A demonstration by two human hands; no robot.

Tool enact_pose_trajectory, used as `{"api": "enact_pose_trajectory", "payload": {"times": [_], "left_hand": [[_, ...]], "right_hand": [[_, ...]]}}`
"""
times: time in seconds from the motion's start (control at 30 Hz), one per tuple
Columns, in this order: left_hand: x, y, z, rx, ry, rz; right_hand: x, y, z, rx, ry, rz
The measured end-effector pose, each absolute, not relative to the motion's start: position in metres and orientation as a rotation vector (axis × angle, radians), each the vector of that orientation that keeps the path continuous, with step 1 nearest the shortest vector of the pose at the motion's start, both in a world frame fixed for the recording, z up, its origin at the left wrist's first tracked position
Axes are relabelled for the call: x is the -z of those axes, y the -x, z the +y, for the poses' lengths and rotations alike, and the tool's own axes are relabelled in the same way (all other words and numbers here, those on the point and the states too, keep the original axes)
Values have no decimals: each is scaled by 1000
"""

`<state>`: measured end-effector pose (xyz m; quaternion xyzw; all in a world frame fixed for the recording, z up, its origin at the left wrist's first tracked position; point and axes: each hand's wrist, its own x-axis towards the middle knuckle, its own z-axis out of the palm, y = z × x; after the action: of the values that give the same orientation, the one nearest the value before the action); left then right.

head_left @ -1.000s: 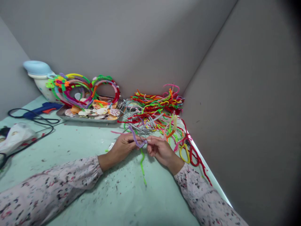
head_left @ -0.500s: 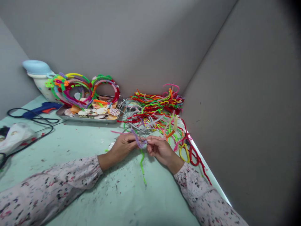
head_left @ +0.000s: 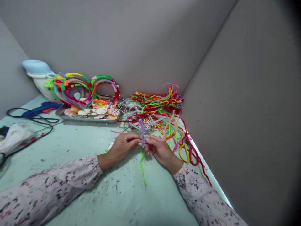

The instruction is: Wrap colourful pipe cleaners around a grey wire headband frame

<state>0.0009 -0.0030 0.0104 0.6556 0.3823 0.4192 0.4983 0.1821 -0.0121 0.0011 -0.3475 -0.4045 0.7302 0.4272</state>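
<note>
My left hand (head_left: 122, 146) and my right hand (head_left: 158, 148) meet fingertip to fingertip over the pale green table (head_left: 94, 188). Both pinch a purple pipe cleaner (head_left: 142, 129) that sticks up between them. A green pipe cleaner (head_left: 142, 166) trails down from the same pinch toward me. Just beyond my fingers lies a tangled heap of coloured pipe cleaners (head_left: 156, 110) and grey wire.
A metal tray (head_left: 75, 117) with shells and pipe-cleaner hoops (head_left: 80, 89) stands at the back left. Behind it is a white pot with a blue lid (head_left: 37, 73). A blue glue gun (head_left: 39, 109) and black cable (head_left: 30, 130) lie left. Grey walls close the corner. Red and yellow loops (head_left: 188, 153) lie right.
The purple pipe cleaner has swung from leaning left to standing nearly upright between my fingers. My right hand has shifted slightly left toward my left hand.
</note>
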Motion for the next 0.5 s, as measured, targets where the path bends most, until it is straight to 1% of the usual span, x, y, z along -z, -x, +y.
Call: {"api": "enact_pose_trajectory", "payload": {"times": [0.5], "left_hand": [[-10, 1, -2, -1035, -1634, 920]], "right_hand": [[-4, -181, -13, -1823, 875, -994]]}}
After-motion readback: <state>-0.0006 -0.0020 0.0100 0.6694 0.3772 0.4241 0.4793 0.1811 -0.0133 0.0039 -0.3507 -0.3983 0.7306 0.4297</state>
